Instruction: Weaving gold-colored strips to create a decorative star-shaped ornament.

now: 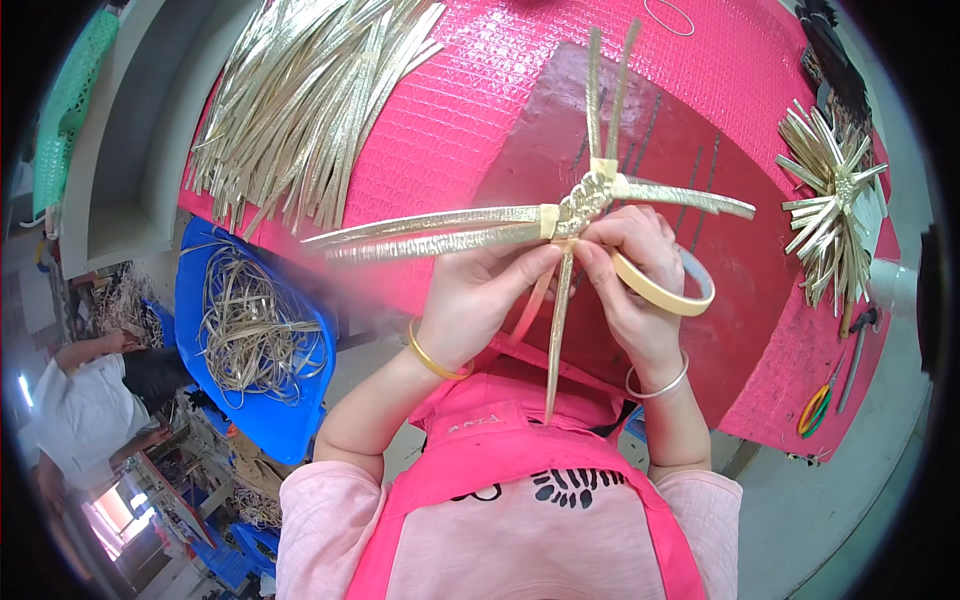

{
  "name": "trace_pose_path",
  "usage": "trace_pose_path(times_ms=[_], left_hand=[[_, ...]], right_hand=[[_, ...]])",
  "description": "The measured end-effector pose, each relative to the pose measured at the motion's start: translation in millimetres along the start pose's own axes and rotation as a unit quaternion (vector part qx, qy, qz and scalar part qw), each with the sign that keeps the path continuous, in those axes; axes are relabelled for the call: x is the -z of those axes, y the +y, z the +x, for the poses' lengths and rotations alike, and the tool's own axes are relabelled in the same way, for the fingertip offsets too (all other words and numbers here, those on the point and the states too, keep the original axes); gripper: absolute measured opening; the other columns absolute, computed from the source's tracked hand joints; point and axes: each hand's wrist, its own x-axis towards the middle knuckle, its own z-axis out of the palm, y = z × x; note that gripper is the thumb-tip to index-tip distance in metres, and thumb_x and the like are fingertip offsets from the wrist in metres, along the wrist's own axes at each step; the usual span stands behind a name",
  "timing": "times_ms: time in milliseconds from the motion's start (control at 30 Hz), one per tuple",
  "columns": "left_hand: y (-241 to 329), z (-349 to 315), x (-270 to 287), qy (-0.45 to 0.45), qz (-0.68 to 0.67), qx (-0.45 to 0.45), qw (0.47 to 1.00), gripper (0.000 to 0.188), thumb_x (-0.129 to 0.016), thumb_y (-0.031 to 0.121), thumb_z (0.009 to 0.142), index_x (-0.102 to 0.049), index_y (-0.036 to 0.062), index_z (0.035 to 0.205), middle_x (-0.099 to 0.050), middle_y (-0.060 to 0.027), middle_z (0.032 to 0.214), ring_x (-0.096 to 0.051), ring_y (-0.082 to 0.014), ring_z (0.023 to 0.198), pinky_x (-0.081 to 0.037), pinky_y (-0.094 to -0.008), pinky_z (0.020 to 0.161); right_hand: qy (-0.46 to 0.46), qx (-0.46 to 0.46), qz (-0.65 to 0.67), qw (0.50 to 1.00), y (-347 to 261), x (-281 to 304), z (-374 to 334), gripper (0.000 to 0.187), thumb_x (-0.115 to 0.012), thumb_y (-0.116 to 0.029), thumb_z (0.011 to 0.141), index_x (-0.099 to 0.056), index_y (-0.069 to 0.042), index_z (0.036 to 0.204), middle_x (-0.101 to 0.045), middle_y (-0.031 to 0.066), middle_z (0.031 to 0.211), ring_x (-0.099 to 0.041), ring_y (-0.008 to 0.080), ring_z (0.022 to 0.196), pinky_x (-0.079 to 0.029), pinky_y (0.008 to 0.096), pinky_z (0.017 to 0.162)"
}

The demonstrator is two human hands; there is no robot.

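Between both hands is a woven gold strip piece [583,205], a short braid with long flat strands sticking out at its ends and sides. Pieces of pale yellow tape wrap several strand pairs where they leave the braid. My left hand [475,295] pinches the braid's lower end between thumb and fingers. Close beside it, the fingertips of my right hand [638,265] are pressed together at the same spot. A roll of pale yellow masking tape [672,300] hangs around the right hand's fingers. One strand pair points down toward my apron.
A large bundle of gold strips [310,110] lies at the far left of the pink table. A dark red board [720,320] is under my hands. Finished-looking gold tassels [835,200], scissors [822,405] and a rod lie right. A blue bin [290,400] holds tangled strips; another person [90,430] sits left.
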Motion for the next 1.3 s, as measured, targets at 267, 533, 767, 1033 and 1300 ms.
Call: trace_pose_path(times_ms=[267, 533, 767, 1033, 1300], left_hand=[[-24, 9, -10, 0.025, -0.406, 0.007, 0.913, 0.013, -0.049, 0.007, 0.081, -0.057, 0.0012, 0.089, -0.059, -0.006, 0.077, -0.056, -0.0125, 0.067, -0.047, -0.0247, 0.061], [-24, 12, -9, 0.087, -0.218, 0.019, 0.972, 0.014, -0.054, 0.011, 0.079, -0.056, 0.0013, 0.089, -0.058, -0.008, 0.079, -0.057, -0.0149, 0.069, -0.049, -0.0268, 0.059], [-28, 8, -38, 0.076, -0.145, -0.004, 0.986, 0.019, -0.055, 0.008, 0.077, -0.056, 0.0004, 0.095, -0.059, -0.0043, 0.087, -0.055, -0.01, 0.074, -0.045, -0.0233, 0.067], [-31, 34, -55, -0.109, 0.279, -0.251, 0.921, 0.018, -0.058, 0.006, 0.069, -0.059, 0.0032, 0.087, -0.056, -0.0109, 0.087, -0.054, -0.0226, 0.082, -0.044, -0.0308, 0.071], [5, 131, 114, 0.306, 0.663, -0.322, 0.603, 0.011, -0.057, 0.012, 0.07, -0.059, 0.0056, 0.078, -0.054, -0.0111, 0.075, -0.053, -0.0258, 0.074, -0.042, -0.0361, 0.068]], right_hand=[[0.206, -0.194, 0.53, 0.799, 6, -38, -4, 0.006, -0.05, -0.006, 0.08, -0.049, 0.0, 0.077, -0.05, 0.0035, 0.074, -0.045, 0.0087, 0.071, -0.035, 0.0211, 0.067], [-0.151, -0.119, -0.116, 0.975, 21, 51, -14, 0.022, -0.041, -0.005, 0.07, -0.052, 0.004, 0.087, -0.05, 0.0135, 0.075, -0.048, 0.0219, 0.065, -0.04, 0.0326, 0.065], [-0.103, 0.003, -0.249, 0.963, -2, 74, -16, 0.039, -0.063, -0.02, 0.067, -0.052, 0.001, 0.098, -0.051, 0.017, 0.093, -0.048, 0.0306, 0.089, -0.038, 0.0366, 0.079], [0.207, -0.197, 0.111, 0.952, 40, 216, -8, 0.021, -0.05, -0.017, 0.082, -0.052, -0.002, 0.098, -0.056, 0.0022, 0.079, -0.052, 0.008, 0.069, -0.042, 0.0206, 0.061], [0.224, -0.118, -0.212, 0.944, 96, 317, 6, 0.037, -0.047, -0.026, 0.083, -0.047, -0.001, 0.11, -0.052, 0.0099, 0.102, -0.048, 0.0151, 0.095, -0.036, 0.0264, 0.083]])
